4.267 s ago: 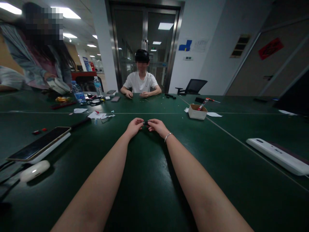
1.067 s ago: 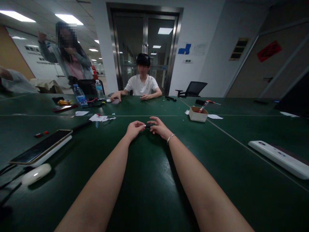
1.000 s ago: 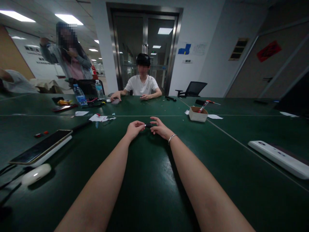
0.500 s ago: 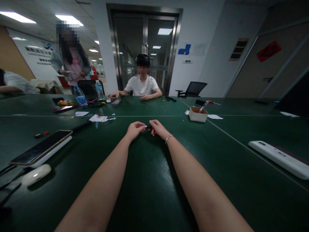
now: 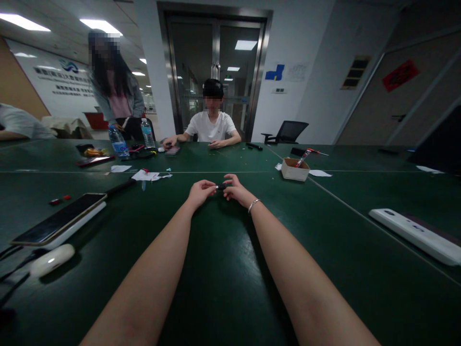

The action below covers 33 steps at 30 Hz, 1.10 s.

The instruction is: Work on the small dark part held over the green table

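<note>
In the head view, my left hand [image 5: 200, 193] is closed in a pinch on the silvery end of a small black piece [image 5: 221, 187]. The piece is too small for me to tell its kind. My right hand [image 5: 238, 191], with a silver bracelet at the wrist, is at the black end with its fingers apart and the index finger raised. Whether a right fingertip still touches the piece, I cannot tell. Both hands are above the dark green table [image 5: 216, 269].
At left lie a phone on a white block [image 5: 82, 221] and a white mouse-shaped item [image 5: 52, 261]. Paper scraps [image 5: 146, 176] and water bottles [image 5: 118, 142] are farther back. A small carton [image 5: 294, 170] and a white power strip [image 5: 414, 233] are at right. A person [image 5: 212, 126] sits opposite.
My right hand's fingers have spread away from the black piece, showing more of it. My left hand keeps its pinch. The standing person at the back left has leaned and shifted right.
</note>
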{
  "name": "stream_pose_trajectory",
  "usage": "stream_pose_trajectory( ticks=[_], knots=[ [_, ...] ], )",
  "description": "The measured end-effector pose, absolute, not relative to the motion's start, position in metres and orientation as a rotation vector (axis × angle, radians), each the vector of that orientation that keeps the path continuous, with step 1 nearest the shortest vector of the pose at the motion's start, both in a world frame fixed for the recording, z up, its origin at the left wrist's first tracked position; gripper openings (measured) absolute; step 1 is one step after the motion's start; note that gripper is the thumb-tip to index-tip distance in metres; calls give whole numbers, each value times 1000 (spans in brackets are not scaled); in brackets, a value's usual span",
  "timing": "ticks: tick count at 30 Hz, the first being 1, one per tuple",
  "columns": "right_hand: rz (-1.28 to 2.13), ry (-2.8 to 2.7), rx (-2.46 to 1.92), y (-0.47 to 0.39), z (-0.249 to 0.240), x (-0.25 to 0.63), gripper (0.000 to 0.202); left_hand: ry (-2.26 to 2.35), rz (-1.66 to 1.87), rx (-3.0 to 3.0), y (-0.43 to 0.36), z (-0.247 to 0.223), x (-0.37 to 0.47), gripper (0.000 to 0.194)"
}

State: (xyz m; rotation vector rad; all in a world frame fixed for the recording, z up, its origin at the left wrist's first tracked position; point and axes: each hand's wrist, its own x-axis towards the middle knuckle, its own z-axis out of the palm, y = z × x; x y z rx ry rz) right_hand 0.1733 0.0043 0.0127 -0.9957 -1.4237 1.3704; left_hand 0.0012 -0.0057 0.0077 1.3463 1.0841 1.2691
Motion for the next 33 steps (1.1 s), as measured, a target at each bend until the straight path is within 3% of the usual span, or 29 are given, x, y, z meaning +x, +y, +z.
stream_pose_trajectory(
  ticks=[2, 7, 14, 22, 27, 33],
  knots=[
    [1414, -1401, -966, 4, 13, 174, 49, 1094, 1272, 1338, -6, 9, 2, 25],
    [1399, -1406, -1083, 5, 13, 172, 12, 1095, 1273, 1337, -8, 11, 2, 23],
    [1461, -1348, -1010, 5, 12, 175, 20, 1125, 1214, 1383, -6, 9, 2, 20],
    [1544, -1320, -900, 4, 12, 178, 18, 1306, 1137, 1548, -2, 2, 6, 37],
    [1531, -1307, -931, 4, 13, 178, 18, 1180, 1219, 1411, -4, 6, 6, 23],
    [1529, -1321, -948, 0, 16, 178, 20, 1135, 1200, 1366, -3, 8, 3, 31]
  ],
)
